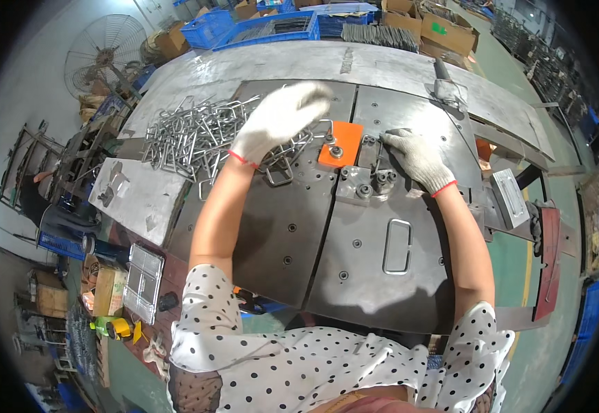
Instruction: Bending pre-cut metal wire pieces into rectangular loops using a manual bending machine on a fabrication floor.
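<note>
Working at a metal table (382, 296), a person in a polka-dot shirt (299, 372) is holding a gloved left hand (284, 118) over the right side of a heap of bent metal rods (192, 141); blur is hiding whether its fingers are closing on anything. The gloved right hand (416, 158) is resting its curled fingertips at a bolted fixture (361, 189), its grip impossible to tell. An orange plate (345, 138) is lying between the hands, while a single bent rod (387, 246) is lying nearer the person.
</note>
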Motion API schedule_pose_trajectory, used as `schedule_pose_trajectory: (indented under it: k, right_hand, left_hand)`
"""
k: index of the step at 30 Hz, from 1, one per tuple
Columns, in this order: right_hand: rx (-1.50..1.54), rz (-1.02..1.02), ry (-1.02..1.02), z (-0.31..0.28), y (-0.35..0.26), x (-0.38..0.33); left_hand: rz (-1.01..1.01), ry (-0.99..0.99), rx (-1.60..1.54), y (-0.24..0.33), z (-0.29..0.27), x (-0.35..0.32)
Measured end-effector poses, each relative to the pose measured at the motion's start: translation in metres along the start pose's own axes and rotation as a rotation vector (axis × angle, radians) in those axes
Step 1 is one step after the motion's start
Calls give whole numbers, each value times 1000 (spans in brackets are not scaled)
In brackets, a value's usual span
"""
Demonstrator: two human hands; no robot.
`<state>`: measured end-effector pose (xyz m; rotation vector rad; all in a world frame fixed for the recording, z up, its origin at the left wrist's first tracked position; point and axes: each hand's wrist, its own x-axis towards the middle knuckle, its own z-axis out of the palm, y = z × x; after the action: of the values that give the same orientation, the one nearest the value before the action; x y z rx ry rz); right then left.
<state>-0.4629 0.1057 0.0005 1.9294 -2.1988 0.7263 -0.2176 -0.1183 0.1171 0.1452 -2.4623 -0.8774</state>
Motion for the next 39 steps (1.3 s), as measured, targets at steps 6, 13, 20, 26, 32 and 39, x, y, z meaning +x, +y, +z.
schedule_pose_trajectory:
  k: [6,13,20,26,32,39]
  right_hand:
    - [51,97,-62,-6,-8,22]
    - [-175,374,-184,29,-29,82]
    - [-48,447,-310,33,-14,93]
    - [281,509,-243,8,-25,88]
    - [243,523,-26,-68,-80,28]
    - [-105,56,-176,-30,-170,-52]
  left_hand:
    - [117,60,858,-64,22,-79]
    - [233,190,921,-75,30,-70]
    - [201,404,598,-46,-36,-75]
    - [-27,359,457,-32,-56,-79]
    - [231,384,560,-13,-47,-78]
    - [3,140,-113,30,-13,-75]
